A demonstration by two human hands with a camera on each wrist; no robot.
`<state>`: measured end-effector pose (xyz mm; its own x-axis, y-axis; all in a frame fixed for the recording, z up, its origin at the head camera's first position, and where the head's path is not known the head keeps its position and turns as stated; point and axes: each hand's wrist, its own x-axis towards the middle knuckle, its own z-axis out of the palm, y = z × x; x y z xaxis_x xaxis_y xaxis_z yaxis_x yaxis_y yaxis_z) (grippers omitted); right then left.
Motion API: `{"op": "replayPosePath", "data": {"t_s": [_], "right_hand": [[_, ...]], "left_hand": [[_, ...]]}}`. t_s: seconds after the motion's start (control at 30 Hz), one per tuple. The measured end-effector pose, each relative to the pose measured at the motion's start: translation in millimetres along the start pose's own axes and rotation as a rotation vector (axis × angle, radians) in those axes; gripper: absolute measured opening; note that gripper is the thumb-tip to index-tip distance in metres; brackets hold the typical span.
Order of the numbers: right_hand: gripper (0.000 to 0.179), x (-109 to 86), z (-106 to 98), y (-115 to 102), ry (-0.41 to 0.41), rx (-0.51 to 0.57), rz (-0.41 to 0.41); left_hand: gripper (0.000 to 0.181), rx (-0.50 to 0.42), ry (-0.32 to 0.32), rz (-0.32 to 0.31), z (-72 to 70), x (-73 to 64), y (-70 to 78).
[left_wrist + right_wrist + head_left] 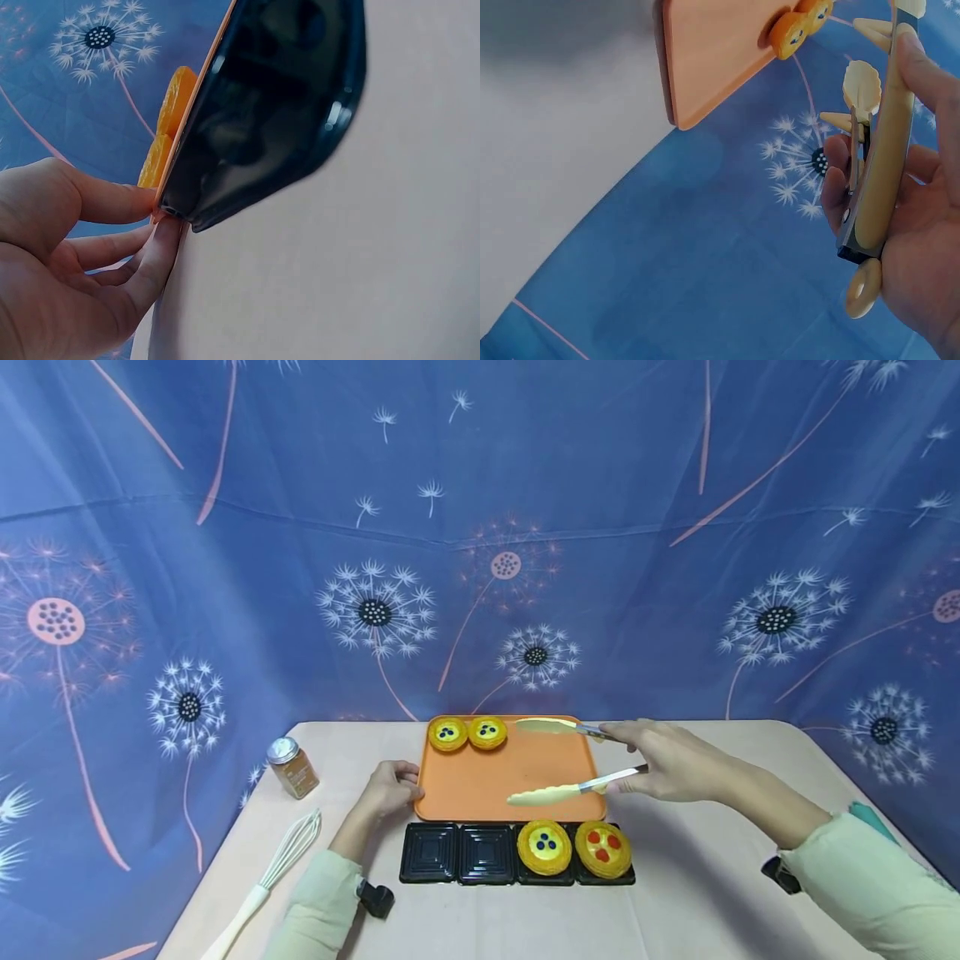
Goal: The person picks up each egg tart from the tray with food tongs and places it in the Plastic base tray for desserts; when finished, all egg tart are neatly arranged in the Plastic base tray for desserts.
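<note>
My left hand point(390, 788) pinches the left edge of an orange tray point(517, 781) between thumb and fingers. Two egg tarts with blue dots, a left tart point(447, 734) and a right tart point(487, 732), lie in the tray's far left corner. In my right hand point(667, 762) is a pair of food tongs point(889, 150) with cream tips. Their arms are spread over the tray's right half, with nothing between them. Before the tray, a black four-square plastic tray point(486, 853) holds a blue-dotted tart point(544, 847) and a tart with red hearts point(603, 849) in its two right squares.
At the left of the table point(697, 893) stands a jar point(293, 768) with a silver lid and brown contents. A whisk point(281, 860) with a white handle lies nearer me. Blue dandelion-print cloth point(630, 568) hangs behind and around the table.
</note>
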<state>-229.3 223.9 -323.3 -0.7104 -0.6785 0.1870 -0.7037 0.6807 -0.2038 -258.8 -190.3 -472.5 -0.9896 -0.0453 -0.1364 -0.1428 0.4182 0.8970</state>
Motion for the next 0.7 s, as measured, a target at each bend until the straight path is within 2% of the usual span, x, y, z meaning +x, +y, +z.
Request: {"op": "replayPosePath", "data": {"t_s": [0.23, 0.53, 0.7], "right_hand": [[0.078, 35.6, 9.9, 20.7, -0.013, 0.046, 0.055], [0.083, 77.5, 59.2, 38.4, -0.045, 0.114, 0.194], [0.082, 87.7, 73.4, 39.9, -0.062, 0.125, 0.212]], "left_hand": [[0.038, 0.006, 0.005, -0.004, 0.3, 0.4, -1.2], [0.040, -0.002, 0.007, -0.005, -2.7, 2.7, -1.3], [0.040, -0.023, -0.005, 0.003, -1.4, 2.0, -0.4]]}}
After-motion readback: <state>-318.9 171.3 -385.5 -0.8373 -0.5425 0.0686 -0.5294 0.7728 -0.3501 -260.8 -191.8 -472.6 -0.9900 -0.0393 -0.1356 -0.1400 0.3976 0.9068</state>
